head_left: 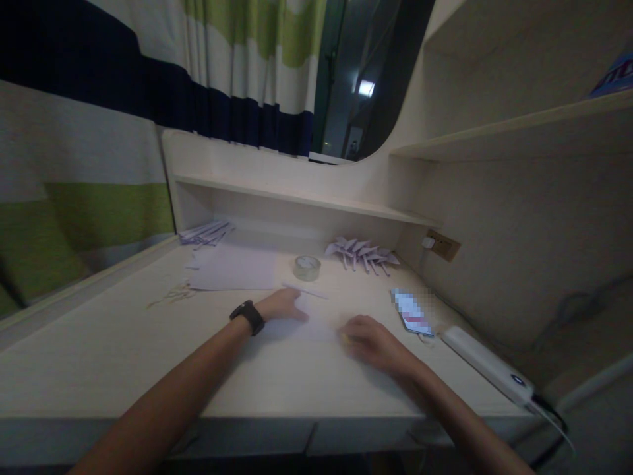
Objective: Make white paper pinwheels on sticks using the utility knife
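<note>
While both hands press flat, left hand (285, 305), right hand (372, 343), pale blurred paper sheet (306, 328), grip holding nothing.

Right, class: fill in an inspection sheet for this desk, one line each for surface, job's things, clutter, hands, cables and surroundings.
Surface: pale wooden desk, dimly lit.
Job's things: white sheet under both hands; something yellow under the right fingers, unclear.
Clutter: paper stack, tape roll, folded paper shapes and, scraps, phone, white power bank.
Hands: left hand, with a wristwatch, flat on the sheet; right hand pressing its edge.
Cables: one from the power bank.
Surroundings: shelf, striped curtain, wall socket.
</note>
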The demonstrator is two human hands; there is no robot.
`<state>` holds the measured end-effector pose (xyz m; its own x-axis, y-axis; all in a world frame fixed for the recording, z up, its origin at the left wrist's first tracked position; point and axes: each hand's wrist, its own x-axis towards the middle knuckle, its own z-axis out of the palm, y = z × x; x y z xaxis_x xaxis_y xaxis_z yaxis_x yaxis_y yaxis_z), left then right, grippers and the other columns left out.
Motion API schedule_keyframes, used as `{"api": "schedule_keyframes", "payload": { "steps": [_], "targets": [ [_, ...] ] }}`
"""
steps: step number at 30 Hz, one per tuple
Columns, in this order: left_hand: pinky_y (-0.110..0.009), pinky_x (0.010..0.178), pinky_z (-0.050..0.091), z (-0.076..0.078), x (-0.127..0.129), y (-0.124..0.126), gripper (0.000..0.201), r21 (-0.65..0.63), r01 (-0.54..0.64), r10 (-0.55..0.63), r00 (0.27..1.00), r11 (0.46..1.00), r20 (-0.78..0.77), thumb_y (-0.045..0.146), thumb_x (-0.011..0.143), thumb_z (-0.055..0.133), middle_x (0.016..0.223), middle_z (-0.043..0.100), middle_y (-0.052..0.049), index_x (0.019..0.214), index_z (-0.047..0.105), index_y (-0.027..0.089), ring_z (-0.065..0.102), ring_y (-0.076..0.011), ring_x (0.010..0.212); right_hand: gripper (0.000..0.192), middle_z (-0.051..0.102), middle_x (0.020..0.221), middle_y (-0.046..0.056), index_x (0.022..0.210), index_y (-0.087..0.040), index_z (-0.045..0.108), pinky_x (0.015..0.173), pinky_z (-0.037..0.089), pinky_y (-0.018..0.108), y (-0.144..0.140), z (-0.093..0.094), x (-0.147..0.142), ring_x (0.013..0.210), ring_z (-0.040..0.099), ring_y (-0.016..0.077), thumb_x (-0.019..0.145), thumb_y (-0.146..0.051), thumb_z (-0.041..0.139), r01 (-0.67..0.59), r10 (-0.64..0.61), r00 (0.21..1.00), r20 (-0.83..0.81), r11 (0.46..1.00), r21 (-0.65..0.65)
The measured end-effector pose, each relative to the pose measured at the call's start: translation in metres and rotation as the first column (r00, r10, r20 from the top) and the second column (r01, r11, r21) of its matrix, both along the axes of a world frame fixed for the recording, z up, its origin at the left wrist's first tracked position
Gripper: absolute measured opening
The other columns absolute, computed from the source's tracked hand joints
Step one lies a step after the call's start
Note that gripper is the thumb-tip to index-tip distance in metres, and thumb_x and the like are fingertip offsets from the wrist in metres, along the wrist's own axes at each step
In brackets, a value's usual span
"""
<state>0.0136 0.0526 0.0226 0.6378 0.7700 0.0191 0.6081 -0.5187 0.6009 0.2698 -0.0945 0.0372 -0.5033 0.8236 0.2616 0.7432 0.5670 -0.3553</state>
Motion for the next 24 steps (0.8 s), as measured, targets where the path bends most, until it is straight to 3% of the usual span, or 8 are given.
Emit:
{"api": "schedule_keyframes", "payload": {
  "steps": [6, 13, 16, 18, 21, 24],
  "targets": [
    [-0.032, 0.075, 0.043, 0.005, 0.002, -0.005, 0.062, 0.052, -0.059, 0.062, 0.996, 0.997, -0.060, 0.054, 0.057, 0.070, 0.109, 0.063, -0.014, 0.102, 0.060, 0.013, 0.058, -0.0292, 0.094, 0.026, 0.056, 0.102, 0.009, 0.111, -0.023, 0.065, 0.081, 0.044, 0.034, -0.005, -0.022, -0.009, 0.093, 0.053, 0.0200, 0.088, -0.030, 0.054, 0.019, -0.019, 1.000, -0.007, 0.991, 0.134],
    [-0.032, 0.069, 0.043, 0.010, 0.004, -0.007, 0.049, 0.087, -0.033, 0.039, 0.997, 0.996, -0.071, 0.051, 0.060, 0.070, 0.092, 0.066, -0.011, 0.091, 0.061, 0.013, 0.060, -0.0285, 0.085, 0.022, 0.056, 0.093, 0.008, 0.099, -0.022, 0.069, 0.075, 0.044, 0.032, -0.005, -0.025, -0.010, 0.087, 0.053, 0.0188, 0.089, -0.030, 0.052, 0.015, -0.011, 1.000, -0.023, 0.982, 0.190],
    [-0.038, 0.079, 0.044, 0.016, 0.008, -0.019, 0.056, 0.296, -0.119, 0.128, 0.992, 0.948, -0.012, 0.045, 0.062, 0.072, 0.103, 0.062, -0.014, 0.104, 0.058, 0.011, 0.058, -0.0310, 0.094, 0.023, 0.056, 0.094, 0.009, 0.099, -0.022, 0.069, 0.075, 0.044, 0.033, -0.007, -0.024, -0.012, 0.088, 0.052, 0.0192, 0.090, -0.029, 0.050, 0.019, -0.019, 1.000, -0.005, 0.980, 0.196],
    [-0.041, 0.092, 0.039, 0.021, 0.011, -0.033, 0.053, 0.485, -0.141, 0.119, 0.990, 0.863, 0.076, 0.036, 0.068, 0.070, 0.118, 0.056, -0.015, 0.114, 0.055, 0.013, 0.050, -0.0314, 0.110, 0.023, 0.057, 0.094, 0.009, 0.099, -0.022, 0.069, 0.075, 0.045, 0.033, -0.008, -0.024, -0.013, 0.088, 0.052, 0.0192, 0.090, -0.028, 0.049, 0.018, -0.018, 1.000, -0.001, 0.980, 0.199],
    [-0.042, 0.105, 0.029, 0.023, 0.013, -0.056, 0.023, 0.615, 0.043, -0.075, 0.997, 0.787, 0.026, 0.025, 0.084, 0.055, 0.127, 0.053, -0.011, 0.105, 0.063, 0.019, 0.040, -0.0271, 0.125, 0.023, 0.057, 0.095, 0.009, 0.098, -0.022, 0.070, 0.076, 0.045, 0.033, -0.008, -0.025, -0.014, 0.088, 0.053, 0.0193, 0.090, -0.028, 0.049, 0.018, -0.017, 1.000, -0.009, 0.979, 0.202],
    [-0.046, 0.110, 0.020, 0.013, 0.011, -0.072, 0.028, 0.595, 0.254, -0.236, 0.966, 0.763, -0.110, 0.028, 0.093, 0.041, 0.131, 0.054, -0.006, 0.107, 0.065, 0.024, 0.034, -0.0258, 0.131, 0.023, 0.057, 0.095, 0.009, 0.095, -0.022, 0.070, 0.077, 0.046, 0.034, -0.008, -0.026, -0.015, 0.089, 0.053, 0.0196, 0.091, -0.029, 0.049, 0.032, -0.028, 0.999, -0.024, 0.977, 0.209]
  ]
}}
